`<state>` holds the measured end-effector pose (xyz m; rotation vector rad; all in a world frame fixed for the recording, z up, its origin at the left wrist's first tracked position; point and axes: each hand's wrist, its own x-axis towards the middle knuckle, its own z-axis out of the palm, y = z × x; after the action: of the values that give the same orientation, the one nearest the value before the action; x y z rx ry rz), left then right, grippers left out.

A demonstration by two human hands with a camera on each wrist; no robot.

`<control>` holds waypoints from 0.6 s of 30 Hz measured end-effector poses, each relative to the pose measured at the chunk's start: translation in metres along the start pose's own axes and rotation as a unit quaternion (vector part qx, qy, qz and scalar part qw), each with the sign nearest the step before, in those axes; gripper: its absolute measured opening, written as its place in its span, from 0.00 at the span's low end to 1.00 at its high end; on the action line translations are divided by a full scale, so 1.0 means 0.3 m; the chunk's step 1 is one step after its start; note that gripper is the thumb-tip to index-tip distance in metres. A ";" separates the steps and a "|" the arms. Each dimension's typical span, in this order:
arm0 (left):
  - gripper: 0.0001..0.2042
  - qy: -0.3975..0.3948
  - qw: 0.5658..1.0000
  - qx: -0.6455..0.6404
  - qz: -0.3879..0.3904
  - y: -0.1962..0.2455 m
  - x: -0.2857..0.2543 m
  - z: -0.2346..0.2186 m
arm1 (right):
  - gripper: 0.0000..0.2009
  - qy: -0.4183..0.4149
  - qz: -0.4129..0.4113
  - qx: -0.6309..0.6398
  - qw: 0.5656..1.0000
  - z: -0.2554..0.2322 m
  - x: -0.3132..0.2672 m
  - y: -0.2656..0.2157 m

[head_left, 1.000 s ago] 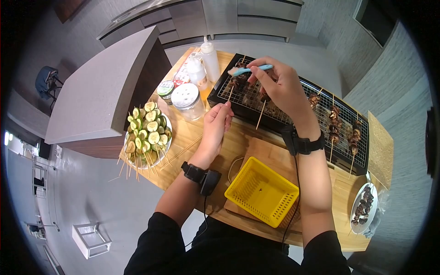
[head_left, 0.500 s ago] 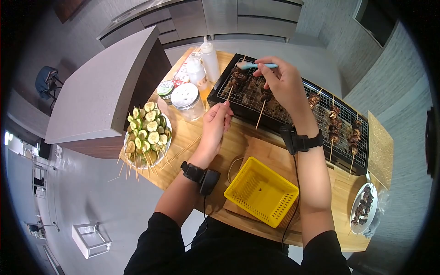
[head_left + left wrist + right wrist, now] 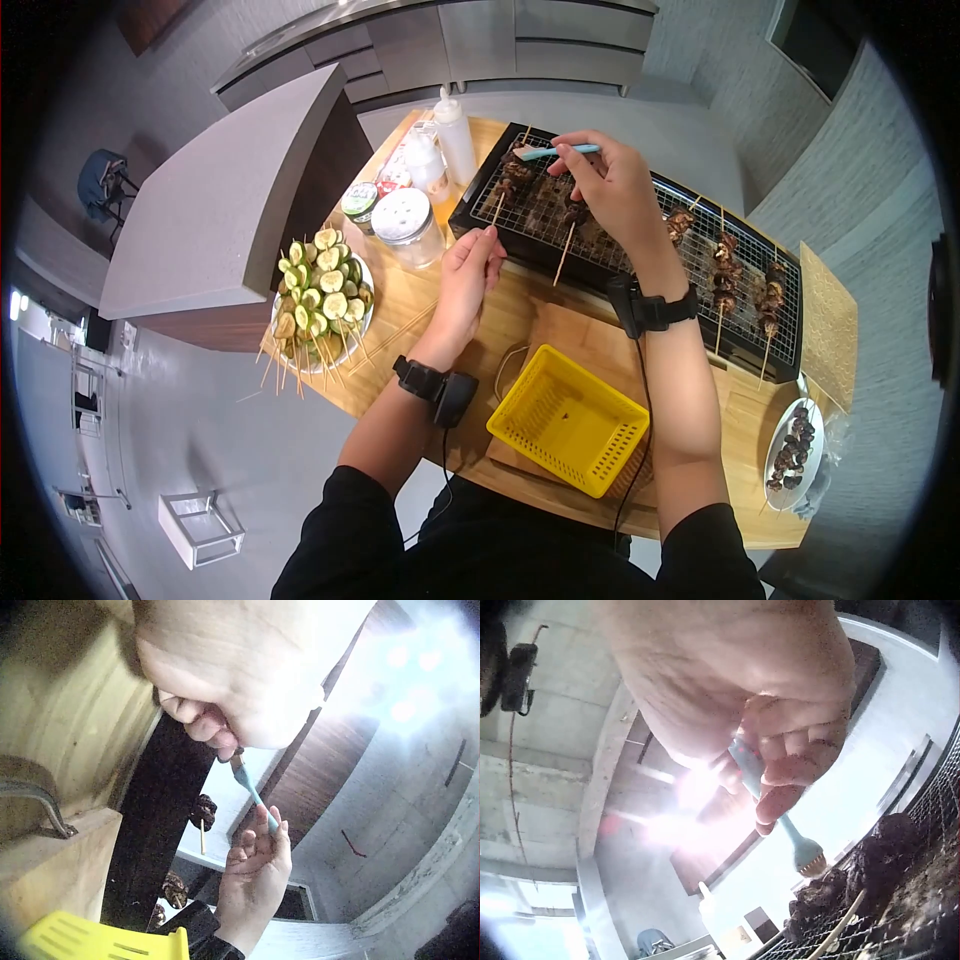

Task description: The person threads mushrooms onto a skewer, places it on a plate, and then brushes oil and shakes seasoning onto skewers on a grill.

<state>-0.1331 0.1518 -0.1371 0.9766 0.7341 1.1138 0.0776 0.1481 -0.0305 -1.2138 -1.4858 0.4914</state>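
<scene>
At the left end of the black grill (image 3: pixel 535 257), my left hand (image 3: pixel 470 280) pinches the bare stick end of a meat skewer (image 3: pixel 512 182) lying on the wire mesh. My right hand (image 3: pixel 615 190) holds a light-blue basting brush (image 3: pixel 562 151) by its handle, over that skewer's far end. In the right wrist view, the brush head (image 3: pixel 808 859) points down, its bristles right at the dark meat (image 3: pixel 821 896). A second meat skewer (image 3: pixel 566 250) lies just to the right, its meat partly hidden by my right hand. The left wrist view shows the brush (image 3: pixel 251 787) beyond my left fingers.
More meat skewers (image 3: pixel 725 270) lie along the grill's right. A yellow basket (image 3: pixel 570 425) sits on a wooden board (image 3: pixel 565 325) in front. To the left stand a plate of zucchini skewers (image 3: pixel 325 285), a lidded jar (image 3: pixel 405 225) and squeeze bottles (image 3: pixel 455 140). A meat plate (image 3: pixel 775 455) is at right.
My right hand has moved the brush along the left skewer, first toward its far end, then slightly back. My left hand stays on the stick end.
</scene>
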 end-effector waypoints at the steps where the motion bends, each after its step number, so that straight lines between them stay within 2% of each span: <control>1: 0.15 0.004 1.000 0.002 0.000 0.000 -0.001 0.003 | 0.13 0.007 -0.003 0.008 1.000 0.005 -0.003 -0.003; 4: 0.15 0.003 1.000 0.004 -0.002 0.003 -0.003 0.007 | 0.13 -0.024 0.006 -0.005 1.000 -0.003 -0.003 -0.027; 7: 0.15 0.003 1.000 0.009 0.003 -0.001 0.002 0.003 | 0.13 0.007 -0.029 0.002 1.000 -0.001 -0.007 -0.036; 13: 0.15 0.010 1.000 0.016 0.000 0.005 -0.004 0.013 | 0.12 -0.021 -0.028 0.003 0.999 -0.018 -0.013 -0.062; 18: 0.15 0.009 1.000 0.010 -0.002 0.010 -0.007 0.021 | 0.11 -0.102 -0.007 -0.037 0.994 -0.040 -0.021 -0.106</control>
<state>-0.1294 0.1486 -0.1319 0.9827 0.7629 1.1152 0.0743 0.1264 -0.0036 -1.2378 -1.6981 0.5692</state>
